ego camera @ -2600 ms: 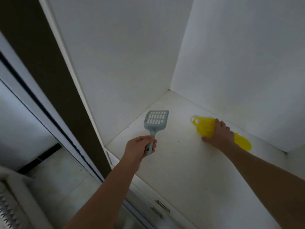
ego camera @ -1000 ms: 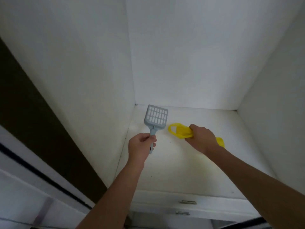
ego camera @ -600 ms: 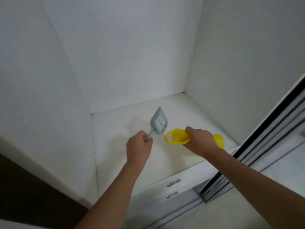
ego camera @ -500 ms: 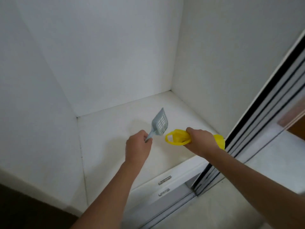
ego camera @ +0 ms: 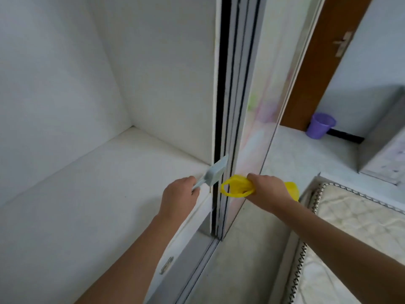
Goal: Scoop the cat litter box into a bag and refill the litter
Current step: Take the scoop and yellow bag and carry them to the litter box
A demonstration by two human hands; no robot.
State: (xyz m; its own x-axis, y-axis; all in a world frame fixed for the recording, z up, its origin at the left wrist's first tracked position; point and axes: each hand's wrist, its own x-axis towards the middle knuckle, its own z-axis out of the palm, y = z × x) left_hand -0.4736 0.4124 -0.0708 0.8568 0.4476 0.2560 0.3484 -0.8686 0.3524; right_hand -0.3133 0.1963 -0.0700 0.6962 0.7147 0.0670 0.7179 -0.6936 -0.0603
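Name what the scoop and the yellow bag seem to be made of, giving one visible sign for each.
The scoop: probably moulded plastic, matte grey-blue; it keeps a stiff, flat shape, though it is blurred. The yellow bag: probably thin plastic film, slightly glossy; it bunches in the right hand and its handle forms a loop.

White closet shelf (ego camera: 87, 205), sliding door (ego camera: 232, 106), purple bin (ego camera: 320, 128).
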